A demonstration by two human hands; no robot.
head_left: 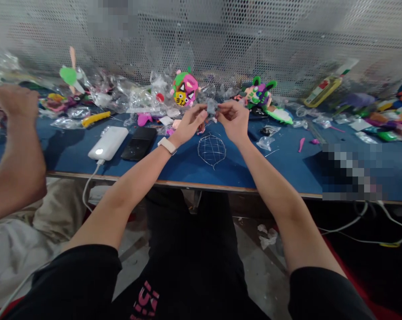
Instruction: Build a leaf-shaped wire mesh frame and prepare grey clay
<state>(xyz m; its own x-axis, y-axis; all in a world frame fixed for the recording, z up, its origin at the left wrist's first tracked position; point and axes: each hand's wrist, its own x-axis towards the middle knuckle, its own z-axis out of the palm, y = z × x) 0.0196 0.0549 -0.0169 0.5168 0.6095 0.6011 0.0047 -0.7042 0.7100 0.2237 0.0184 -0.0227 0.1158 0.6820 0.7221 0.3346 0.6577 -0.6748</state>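
Over the middle of the table, my left hand [190, 123] pinches a small grey lump [211, 106], which looks soft or wrapped in clear film. My right hand [235, 119] has its thumb and fingertips closed at the lump's other side. Just below both hands, a leaf-shaped wire frame [212, 150] with crossing wires lies on the blue tabletop [177, 164]. Behind my hands stands a colourful clay figure [184, 90] with a yellow cat-like face. To the right of it is a green and purple clay figure [259, 94].
Left of me lie a white power bank [108, 143] with a cable, a black phone-like slab [139, 143] and a yellow cutter [96, 118]. Another person's arm [19, 146] reaches in at far left. A bottle of yellowish liquid [323, 90] leans by the perforated metal panel [221, 40].
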